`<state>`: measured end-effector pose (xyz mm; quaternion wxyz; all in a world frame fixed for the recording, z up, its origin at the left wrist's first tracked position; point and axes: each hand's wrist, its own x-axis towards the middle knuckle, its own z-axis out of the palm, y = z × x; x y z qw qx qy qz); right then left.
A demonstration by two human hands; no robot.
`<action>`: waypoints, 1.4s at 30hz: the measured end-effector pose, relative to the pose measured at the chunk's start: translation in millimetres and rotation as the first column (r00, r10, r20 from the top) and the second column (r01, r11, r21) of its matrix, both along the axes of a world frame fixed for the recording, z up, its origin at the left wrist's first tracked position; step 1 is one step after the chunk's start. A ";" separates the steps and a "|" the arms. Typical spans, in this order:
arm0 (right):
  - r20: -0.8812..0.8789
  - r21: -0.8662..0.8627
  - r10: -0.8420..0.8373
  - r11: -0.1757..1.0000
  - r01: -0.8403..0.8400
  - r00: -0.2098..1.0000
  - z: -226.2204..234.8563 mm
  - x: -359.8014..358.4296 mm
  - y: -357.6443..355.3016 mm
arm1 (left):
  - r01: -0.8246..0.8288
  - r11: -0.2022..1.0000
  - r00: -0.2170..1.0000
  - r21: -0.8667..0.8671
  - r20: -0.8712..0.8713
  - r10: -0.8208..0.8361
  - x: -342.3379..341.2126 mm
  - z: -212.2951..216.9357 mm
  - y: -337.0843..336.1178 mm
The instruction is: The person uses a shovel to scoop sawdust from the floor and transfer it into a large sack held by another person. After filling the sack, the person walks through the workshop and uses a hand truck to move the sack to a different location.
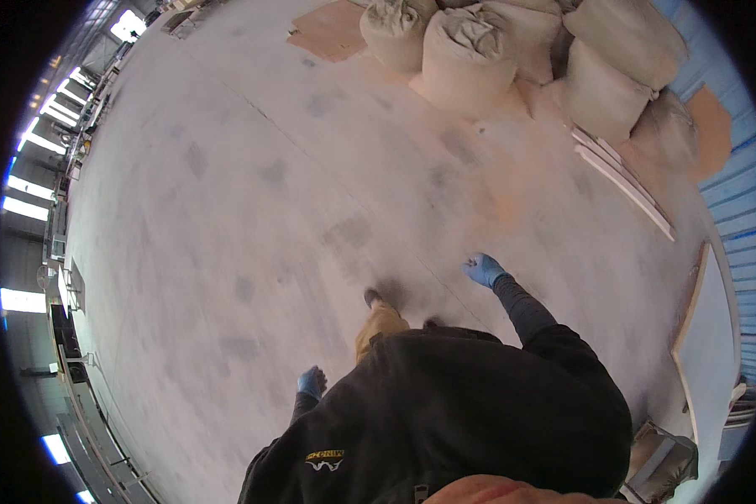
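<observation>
My right hand (483,270), in a blue glove, is held out over the pale floor (328,193) with its fingers curled in, and nothing shows in it. Lower and to the left, beside my dark jacket (445,403), hangs my left hand (312,383) in a matching blue glove. Its fingers are also curled, with nothing visible in them. Neither hand touches any object. Between them, one leg in tan trousers (381,328) steps forward, its dark shoe (372,296) on the dusty floor.
Large, full beige sacks (470,63) are piled at the far right, near a blue corrugated wall (743,202). Long pale boards (622,181) lie before them. A white panel (708,353) leans at the right. Brown cardboard (332,31) lies on the floor. Benches (88,420) line the left.
</observation>
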<state>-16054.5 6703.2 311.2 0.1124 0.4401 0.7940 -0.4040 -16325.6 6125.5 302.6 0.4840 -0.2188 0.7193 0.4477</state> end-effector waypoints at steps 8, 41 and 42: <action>0.101 0.037 0.102 0.994 -0.106 0.990 -36.0 -188.1 115.8 | 0.020 1.000 0.997 -0.018 0.081 -0.019 -280.0 -30.3 121.7; 0.359 -0.041 -0.897 0.260 0.965 0.257 19.0 -667.0 139.0 | 0.980 0.200 0.198 -0.006 -0.120 -0.973 -974.5 62.1 1061.5; 0.489 -0.104 -0.667 0.596 0.797 0.563 23.0 -681.0 99.0 | 0.980 0.189 0.172 -0.064 -0.208 -0.963 -970.2 67.2 1072.4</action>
